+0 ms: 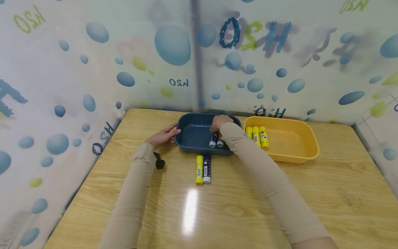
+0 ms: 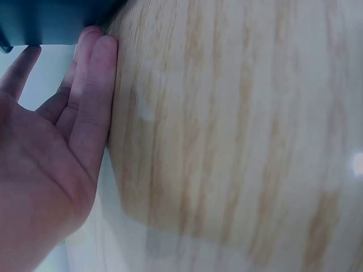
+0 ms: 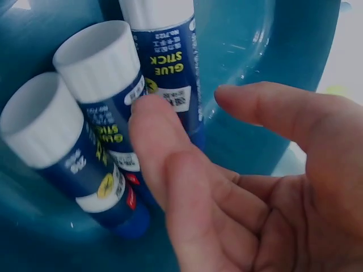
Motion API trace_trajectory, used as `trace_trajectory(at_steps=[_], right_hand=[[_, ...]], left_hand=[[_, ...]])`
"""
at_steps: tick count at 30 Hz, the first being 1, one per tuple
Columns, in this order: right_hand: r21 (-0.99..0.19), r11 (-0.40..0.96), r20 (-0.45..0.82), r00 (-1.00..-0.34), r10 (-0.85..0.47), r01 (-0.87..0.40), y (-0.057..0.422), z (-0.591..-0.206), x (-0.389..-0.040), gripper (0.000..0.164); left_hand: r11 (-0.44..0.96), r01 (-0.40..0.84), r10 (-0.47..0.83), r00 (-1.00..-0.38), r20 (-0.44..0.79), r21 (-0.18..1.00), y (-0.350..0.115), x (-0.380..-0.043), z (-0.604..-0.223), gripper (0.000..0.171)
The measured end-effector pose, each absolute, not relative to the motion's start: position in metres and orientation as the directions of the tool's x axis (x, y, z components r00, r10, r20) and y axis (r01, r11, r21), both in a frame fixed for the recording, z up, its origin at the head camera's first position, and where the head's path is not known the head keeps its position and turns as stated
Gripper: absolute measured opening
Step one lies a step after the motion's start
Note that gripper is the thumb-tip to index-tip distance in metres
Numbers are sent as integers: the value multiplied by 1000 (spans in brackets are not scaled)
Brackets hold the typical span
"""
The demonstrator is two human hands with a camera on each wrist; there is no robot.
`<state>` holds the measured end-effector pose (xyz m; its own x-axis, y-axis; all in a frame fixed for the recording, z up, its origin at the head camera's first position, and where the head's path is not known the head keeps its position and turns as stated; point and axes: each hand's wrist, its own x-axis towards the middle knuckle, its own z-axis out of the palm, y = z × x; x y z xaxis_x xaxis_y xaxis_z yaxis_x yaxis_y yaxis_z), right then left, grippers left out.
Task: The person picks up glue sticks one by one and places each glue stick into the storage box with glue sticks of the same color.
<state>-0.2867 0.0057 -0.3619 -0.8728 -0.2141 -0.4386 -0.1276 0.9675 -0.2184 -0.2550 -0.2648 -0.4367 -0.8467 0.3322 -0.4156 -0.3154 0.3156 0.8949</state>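
Observation:
Inside the dark blue tray (image 1: 194, 149), my right hand (image 1: 221, 121) is over blue glue sticks with white ends. The right wrist view shows three of these glue sticks (image 3: 105, 65) side by side. There the right hand's fingers touch or lie just in front of the sticks, while the thumb stands well apart, with nothing pinched between. My left hand (image 1: 163, 136) rests at the tray's left end; its extended fingers (image 2: 93, 85) touch the tray wall. In front of the tray, a yellow glue stick (image 1: 199, 170) and a blue glue stick (image 1: 206, 169) lie together on the table.
Right of the blue tray stands a yellow tray (image 1: 292, 159), with three yellow glue sticks (image 1: 256, 135) at its left side. A small black object (image 1: 159, 162) shows by the left wrist. A patterned wall (image 1: 143, 93) rises behind the wooden table (image 1: 236, 207).

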Motion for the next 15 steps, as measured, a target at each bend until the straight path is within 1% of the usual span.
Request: trace_trajectory(at_steps=[3, 7, 11, 15], right_hand=[[-234, 958, -422, -871, -251, -163, 13, -353, -279, 32], [-248, 948, -420, -859, -292, -201, 17, -343, -271, 34], [-228, 945, -441, -840, -316, -235, 17, -337, -266, 36], [-210, 934, -430, -830, -354, -290, 16, -329, -254, 33]], left_hand=[[305, -311, 336, -849, -407, 900, -263, -255, -438, 74], [295, -304, 337, -854, -397, 906, -263, -254, -439, 75], [302, -306, 336, -852, -401, 903, -264, -254, -439, 76], [309, -303, 342, -849, -403, 901, -263, -254, -437, 76]])
